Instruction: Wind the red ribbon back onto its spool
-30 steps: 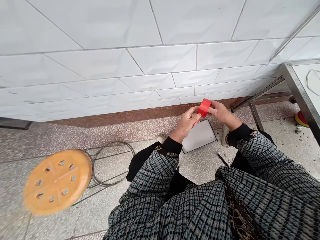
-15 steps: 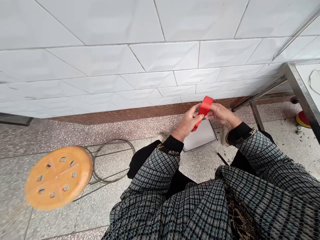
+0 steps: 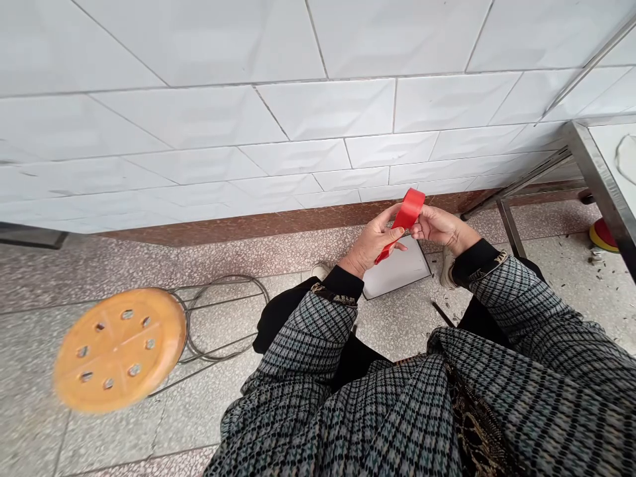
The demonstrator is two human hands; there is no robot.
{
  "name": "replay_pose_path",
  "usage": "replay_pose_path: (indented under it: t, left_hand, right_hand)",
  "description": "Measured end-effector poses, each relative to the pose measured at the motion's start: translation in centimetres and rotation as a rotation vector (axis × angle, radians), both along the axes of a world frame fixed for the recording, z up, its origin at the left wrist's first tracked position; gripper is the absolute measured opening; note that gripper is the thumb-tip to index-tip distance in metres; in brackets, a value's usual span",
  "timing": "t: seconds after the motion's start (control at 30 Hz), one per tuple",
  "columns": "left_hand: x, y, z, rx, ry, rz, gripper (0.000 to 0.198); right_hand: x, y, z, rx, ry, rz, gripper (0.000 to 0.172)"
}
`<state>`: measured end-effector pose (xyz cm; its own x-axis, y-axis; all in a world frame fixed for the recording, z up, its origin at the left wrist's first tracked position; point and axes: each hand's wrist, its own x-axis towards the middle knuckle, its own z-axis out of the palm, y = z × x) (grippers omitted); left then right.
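A glossy red ribbon (image 3: 409, 209) is folded over into a loop in front of me, with a tail slanting down to the left. My left hand (image 3: 371, 244) pinches it between the thumb and fingers, at the lower part of the loop. On the other side, my right hand (image 3: 439, 225) has its fingers curled against the ribbon's right edge, their tips partly hidden behind it. Below both hands, a white flat panel or shallow box (image 3: 397, 273) with a dark edge lies on the floor between my feet.
At the left stands a stool with a round orange seat (image 3: 119, 348) and metal legs (image 3: 223, 318). A metal-framed table (image 3: 603, 179) is at the right, with a red and yellow object (image 3: 603, 237) under it. A white tiled wall (image 3: 322, 112) rises ahead. Small dark scraps litter the floor.
The ribbon's lower tail has swung a little down and left, and its loop looks more bent over. My right fingers have curled in closer. Both hands stay nearly in place.
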<state>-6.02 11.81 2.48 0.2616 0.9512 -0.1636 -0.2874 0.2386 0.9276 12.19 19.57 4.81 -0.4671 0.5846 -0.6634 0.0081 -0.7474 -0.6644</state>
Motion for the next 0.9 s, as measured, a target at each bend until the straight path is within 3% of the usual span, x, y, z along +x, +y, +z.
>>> replay_pose_path:
  t: [0.17,0.4,0.7,0.8,0.9]
  left_hand:
    - [0.86,0.04,-1.04,-0.013,0.028,0.253,0.052]
    - [1.04,0.04,-0.54,-0.063,-0.026,0.051,0.044]
    - [1.01,0.12,-0.21,-0.151,0.263,0.162,0.027]
    - [0.98,-0.02,-0.27,-0.08,0.25,0.2,0.035]
    - [0.68,0.03,-0.55,0.037,0.229,0.148,0.054]
  right_hand:
    - [-0.1,0.34,0.43,0.059,-0.016,-0.132,0.015]
    - [-0.21,0.16,0.33,0.075,-0.041,-0.093,0.015]
    - [-0.22,-0.23,-0.24,0.049,-0.008,-0.004,0.014]
    - [-0.14,-0.1,-0.35,0.027,0.005,0.015,0.017]
    - [-0.08,-0.09,-0.33,-0.013,0.024,0.03,0.015]
